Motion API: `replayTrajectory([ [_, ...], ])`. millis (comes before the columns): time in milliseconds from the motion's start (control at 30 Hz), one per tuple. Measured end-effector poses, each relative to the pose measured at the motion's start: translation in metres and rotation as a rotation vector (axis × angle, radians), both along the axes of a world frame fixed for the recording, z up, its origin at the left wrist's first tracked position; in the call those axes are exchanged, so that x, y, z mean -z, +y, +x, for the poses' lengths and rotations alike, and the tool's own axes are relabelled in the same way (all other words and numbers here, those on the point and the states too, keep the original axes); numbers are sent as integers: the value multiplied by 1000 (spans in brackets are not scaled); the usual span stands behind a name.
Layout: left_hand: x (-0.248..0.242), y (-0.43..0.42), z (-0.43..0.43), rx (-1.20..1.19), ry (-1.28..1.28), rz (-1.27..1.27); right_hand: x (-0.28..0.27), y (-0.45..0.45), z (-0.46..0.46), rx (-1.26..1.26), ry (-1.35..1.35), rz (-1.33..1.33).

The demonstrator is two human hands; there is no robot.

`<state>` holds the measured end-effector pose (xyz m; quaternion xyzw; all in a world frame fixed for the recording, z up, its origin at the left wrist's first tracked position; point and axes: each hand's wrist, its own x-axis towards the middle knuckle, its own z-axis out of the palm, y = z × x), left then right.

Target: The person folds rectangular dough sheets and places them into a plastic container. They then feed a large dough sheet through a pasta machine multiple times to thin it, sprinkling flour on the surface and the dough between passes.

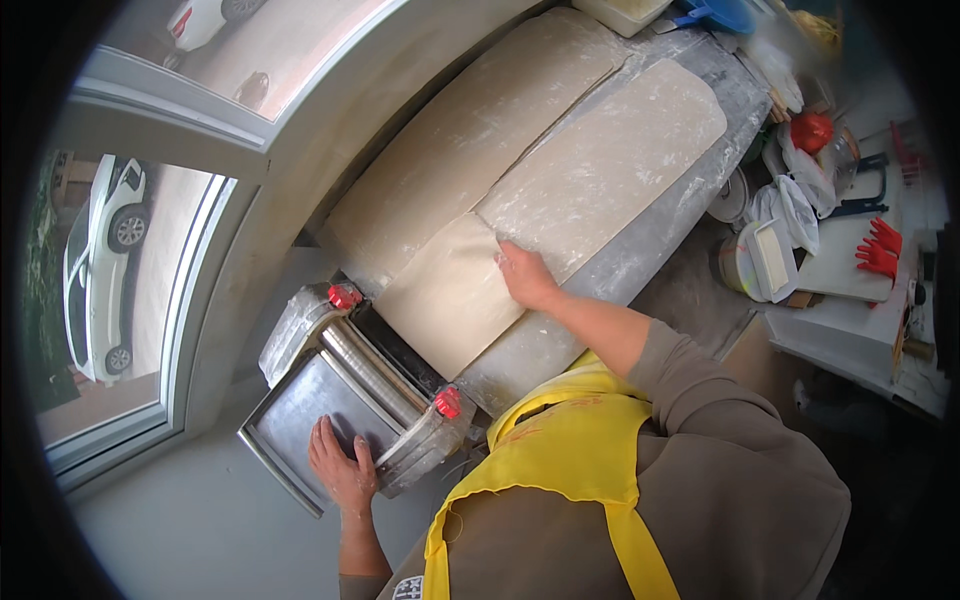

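Note:
A dough sheeter's metal feed tray [322,420] lies under my left hand [343,465], which rests flat with the thumb spread. Behind the tray are the steel rollers [375,371], between two floury housings with red knobs [448,402]. From the rollers' far side a short dough sheet [450,292] stretches onto the table. My right hand [527,276] grips that sheet's far edge, fingertips hidden beneath it. Under and beyond it lies a long floured dough sheet [607,150]. Another long sheet [472,135] runs alongside, nearer the wall.
A metal-topped table [637,259] dusted with flour carries the sheets. At its far end are a cream-coloured tub [626,15] and a blue-handled scraper [686,19]. Windows flank the left side. On the right stand buckets [739,259], plastic bags, and red gloves [879,247] on a white surface.

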<state>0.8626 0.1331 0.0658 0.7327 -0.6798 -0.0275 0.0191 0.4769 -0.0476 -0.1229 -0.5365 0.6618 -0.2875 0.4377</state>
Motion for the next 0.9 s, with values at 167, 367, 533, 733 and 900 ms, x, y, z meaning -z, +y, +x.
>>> replayTrajectory([
  [167,-11,6,-18,-155,89,-197,16,-23,-103,86,-5,-76],
  [367,-14,-18,-145,-96,118,-311,20,-77,-274,148,156,-136],
  [533,26,-50,-257,-161,429,-164,15,-124,-400,227,307,-150],
  [733,90,-75,-302,-291,428,-39,16,-166,-469,195,470,-31],
  [900,141,-78,-299,-422,468,-21,17,-196,-509,148,454,-98],
])
